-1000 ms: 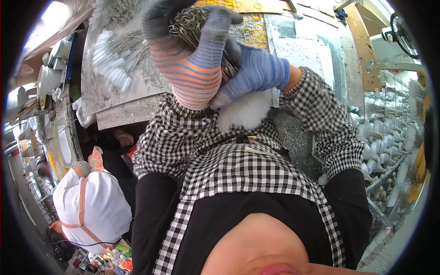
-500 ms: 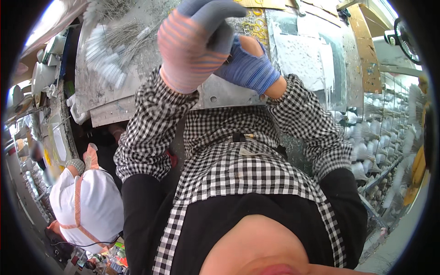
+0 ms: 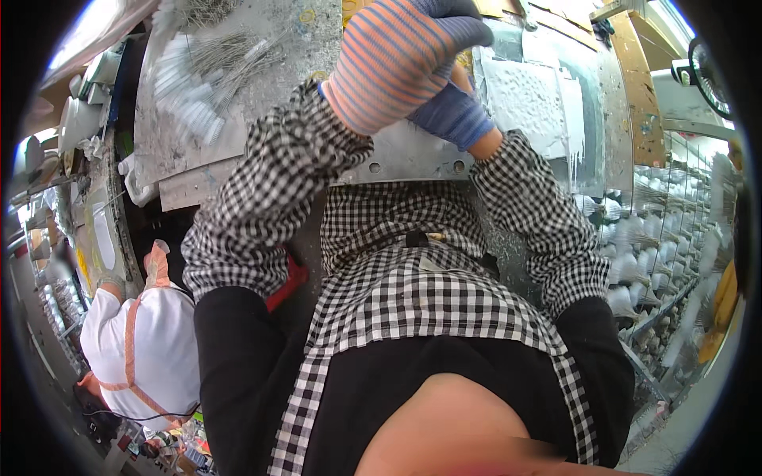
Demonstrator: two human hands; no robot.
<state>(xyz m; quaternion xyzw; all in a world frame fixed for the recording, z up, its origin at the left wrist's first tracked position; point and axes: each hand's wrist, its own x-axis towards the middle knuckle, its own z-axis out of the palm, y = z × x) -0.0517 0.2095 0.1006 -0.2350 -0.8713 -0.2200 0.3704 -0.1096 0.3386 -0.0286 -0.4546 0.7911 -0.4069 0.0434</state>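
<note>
On the grey tabletop (image 3: 305, 54), white-bristled wire brushes (image 3: 189, 94) are lying left of both hands. The gloved left hand (image 3: 395, 62) is slanting rightward and overlapping the gloved right hand (image 3: 454, 117), its fingers (image 3: 467, 33) curling; the right fingers are mostly hiding, and whether either hand is gripping something, I cannot tell.

Exposure: bright overall, pale and diffuse; glare at upper left and upper right rims, whites burnt out there. Shadow: near-black pocket beneath the left end of the worktop (image 3: 417, 155). Highlights: white sheet (image 3: 520, 99) very pale, its texture legible. Focus: checked apron (image 3: 444, 305) crisp; left hand (image 3: 397, 63) with stripes readable; left sleeve (image 3: 274, 170) softened; blurred smear at lower rim. Distortion: fisheye, right-hand rack (image 3: 659, 246) bowed; corners black.
</note>
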